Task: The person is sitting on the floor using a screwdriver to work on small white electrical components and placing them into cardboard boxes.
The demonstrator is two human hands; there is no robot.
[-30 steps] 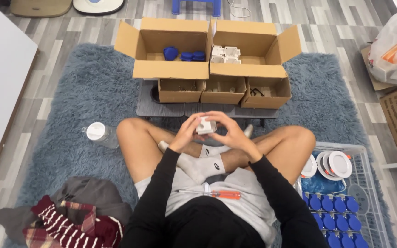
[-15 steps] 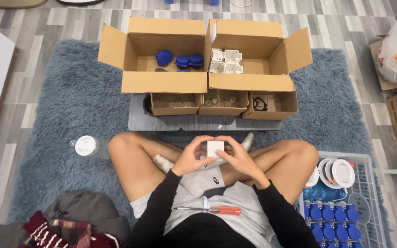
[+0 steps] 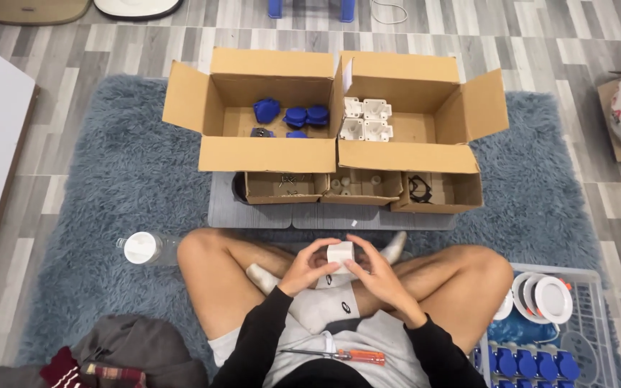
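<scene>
Well left of the left hand (image 3: 309,267), a clear bottle with a white cap (image 3: 141,247) lies on the grey-blue rug (image 3: 95,179). Nearer the body on that side sits a heap of dark clothing (image 3: 120,356).

The left hand curls around the near left side of a small white block-shaped housing (image 3: 340,255), fingers closed on it. The right hand (image 3: 376,271) grips the same piece from the other side, thumb on top, so both hands hold it together above the crossed legs. A screwdriver with an orange handle (image 3: 343,355) rests on the lap just below the hands, untouched.

Ahead of the hands stand the open cardboard boxes: one with blue parts (image 3: 292,116), one beside it with white housings (image 3: 366,119), and three small trays (image 3: 361,188) of screws, small bits and black rings in front.

Right of the right hand, a wire basket (image 3: 598,330) holds many blue pieces (image 3: 526,363) and round white fittings (image 3: 551,298).

Judging by this, one unit is mid-assembly, with the parts left in the boxes few beside the basket's load.
</scene>
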